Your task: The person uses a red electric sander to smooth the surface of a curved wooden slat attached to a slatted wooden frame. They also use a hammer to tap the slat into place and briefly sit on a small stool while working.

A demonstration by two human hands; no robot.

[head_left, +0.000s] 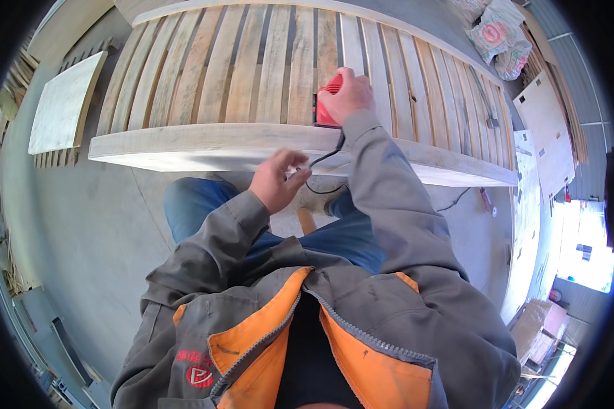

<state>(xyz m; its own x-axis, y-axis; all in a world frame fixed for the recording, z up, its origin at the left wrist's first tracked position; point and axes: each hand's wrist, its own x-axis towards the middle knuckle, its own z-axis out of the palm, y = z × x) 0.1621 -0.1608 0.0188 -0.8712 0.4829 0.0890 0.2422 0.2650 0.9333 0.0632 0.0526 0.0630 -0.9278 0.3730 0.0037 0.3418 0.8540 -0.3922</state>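
A: Where's the red power tool (328,116)?
B: There's one, on the slats of a wooden frame, close by the near rail (198,142). I can't tell whether it touches that rail.

A: Who has it?
B: The right hand (350,94), alone, its fingers wrapped over the top of the body.

A: And the left hand (277,183)?
B: Below the near rail, fingers bent, with a narrow gap to the thumb. One black cord (329,155) drops from the tool and passes right at the fingertips. The hand is blurred, so I can't tell if it grips the cord.

A: How many slats?
B: Well over a dozen, side by side with gaps, between two long rails, the near one and the far rail (375,12).

A: Beyond that?
B: Two legs in blue jeans (198,204) under the near rail, and one grey jacket (191,266) with orange lining. On the concrete floor (102,225), one small red-handled object (488,202) lies off to the right. One pale board (65,105) is at the left. At the upper right are at least two white sacks (501,41).
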